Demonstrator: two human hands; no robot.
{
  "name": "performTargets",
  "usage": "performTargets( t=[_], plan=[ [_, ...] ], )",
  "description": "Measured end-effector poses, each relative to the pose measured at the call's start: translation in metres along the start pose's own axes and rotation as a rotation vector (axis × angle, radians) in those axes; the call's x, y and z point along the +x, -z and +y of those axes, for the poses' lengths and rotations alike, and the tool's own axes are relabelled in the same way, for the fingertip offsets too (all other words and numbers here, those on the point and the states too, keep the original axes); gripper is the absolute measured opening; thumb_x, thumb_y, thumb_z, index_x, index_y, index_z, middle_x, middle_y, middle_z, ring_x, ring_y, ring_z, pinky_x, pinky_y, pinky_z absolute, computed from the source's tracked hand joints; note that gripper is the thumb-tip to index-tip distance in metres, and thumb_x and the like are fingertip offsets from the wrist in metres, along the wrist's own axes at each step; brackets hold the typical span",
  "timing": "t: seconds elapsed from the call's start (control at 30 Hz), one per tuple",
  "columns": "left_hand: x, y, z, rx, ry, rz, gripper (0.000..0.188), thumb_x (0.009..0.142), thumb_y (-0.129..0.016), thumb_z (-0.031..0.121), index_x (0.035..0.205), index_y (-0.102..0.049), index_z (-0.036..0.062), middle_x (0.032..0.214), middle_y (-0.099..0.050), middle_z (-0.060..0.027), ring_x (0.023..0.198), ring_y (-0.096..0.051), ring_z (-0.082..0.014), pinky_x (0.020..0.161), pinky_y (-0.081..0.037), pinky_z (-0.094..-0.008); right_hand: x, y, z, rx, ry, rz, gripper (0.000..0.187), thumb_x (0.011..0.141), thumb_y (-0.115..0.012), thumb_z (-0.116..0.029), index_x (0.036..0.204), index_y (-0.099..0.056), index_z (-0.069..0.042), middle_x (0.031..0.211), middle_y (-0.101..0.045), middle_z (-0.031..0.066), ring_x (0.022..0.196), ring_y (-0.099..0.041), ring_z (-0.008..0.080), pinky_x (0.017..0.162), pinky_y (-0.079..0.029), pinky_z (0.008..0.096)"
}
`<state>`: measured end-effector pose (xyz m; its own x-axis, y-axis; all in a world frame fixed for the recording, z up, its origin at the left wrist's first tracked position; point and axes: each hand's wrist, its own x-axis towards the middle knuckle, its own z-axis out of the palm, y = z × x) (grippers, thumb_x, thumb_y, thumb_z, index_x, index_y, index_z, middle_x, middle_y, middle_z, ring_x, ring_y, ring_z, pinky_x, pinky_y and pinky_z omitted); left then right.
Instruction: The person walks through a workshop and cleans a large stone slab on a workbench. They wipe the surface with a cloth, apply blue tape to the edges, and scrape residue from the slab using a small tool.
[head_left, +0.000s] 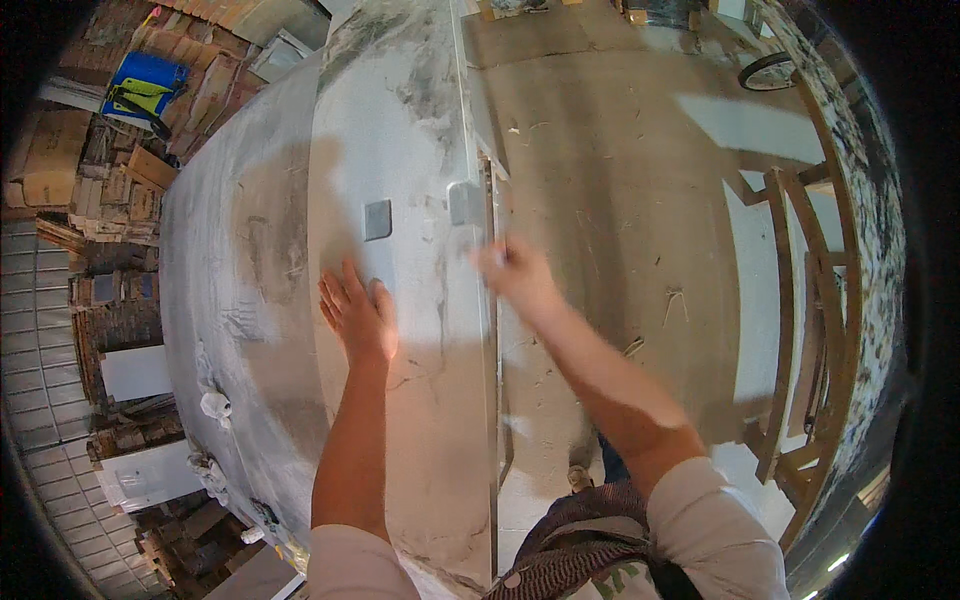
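A long pale stone slab (420, 300) with dark grey veining runs away from me. My left hand (358, 312) lies on it with fingers spread, holding nothing. Just beyond its fingertips is a small dark grey square pad (377, 220) with a light rim. A second, paler grey square piece (463, 204) sits at the slab's right edge. My right hand (518, 272) is at that edge, nearer to me than the paler piece. Its fingers are curled closed and slightly blurred; what they hold, if anything, I cannot make out.
Another wide, dusty slab surface (240, 300) adjoins on the left. Stacked cardboard and wood pieces (120, 190) line the far left, with a blue and yellow item (145, 88) on top. A wooden frame (790, 330) supports a speckled slab (870, 250) at right. Scraps lie on the floor (610, 200).
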<state>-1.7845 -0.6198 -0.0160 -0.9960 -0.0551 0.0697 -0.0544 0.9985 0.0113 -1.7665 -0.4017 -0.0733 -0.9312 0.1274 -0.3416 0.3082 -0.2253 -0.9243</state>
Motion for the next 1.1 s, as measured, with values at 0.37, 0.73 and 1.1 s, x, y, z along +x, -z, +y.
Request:
performTargets(
  t=[0.37, 0.73, 1.1],
  plan=[
    [0.002, -0.001, 0.002, -0.012, -0.079, 0.043, 0.063, 0.095, -0.046, 0.031, 0.148, -0.023, 0.0062, 0.151, -0.02, -0.0288, 0.14, -0.019, -0.0455, 0.115, -0.015, -0.0547, 0.01, 0.006, -0.015, 0.296, -0.083, -0.05, 0.027, 0.084, -0.075, -0.027, 0.076, -0.058, -0.007, 0.073, -0.058, -0.0011, 0.07, -0.052, 0.0081, 0.065, -0.045, 0.0262],
    [0.002, -0.001, -0.001, -0.035, -0.078, 0.039, 0.064, 0.094, -0.048, 0.033, 0.147, -0.025, 0.0051, 0.151, -0.02, -0.0285, 0.14, -0.017, -0.0454, 0.115, -0.014, -0.0549, 0.035, 0.005, -0.034, 0.245, -0.098, 0.031, 0.025, 0.089, -0.069, -0.019, 0.076, -0.05, -0.01, 0.068, -0.053, -0.0004, 0.059, -0.049, 0.0082, 0.05, -0.04, 0.0244],
    [0.002, 0.004, 0.002, -0.035, -0.067, 0.008, 0.065, 0.093, -0.049, 0.031, 0.147, -0.024, 0.0042, 0.151, -0.019, -0.0278, 0.141, -0.015, -0.0441, 0.116, -0.011, -0.0541, 0.003, 0.012, -0.005, 0.21, -0.106, -0.107, 0.024, 0.091, -0.066, -0.021, 0.079, -0.05, -0.007, 0.07, -0.056, 0.0026, 0.059, -0.052, 0.0103, 0.052, -0.041, 0.0258]
  ],
)
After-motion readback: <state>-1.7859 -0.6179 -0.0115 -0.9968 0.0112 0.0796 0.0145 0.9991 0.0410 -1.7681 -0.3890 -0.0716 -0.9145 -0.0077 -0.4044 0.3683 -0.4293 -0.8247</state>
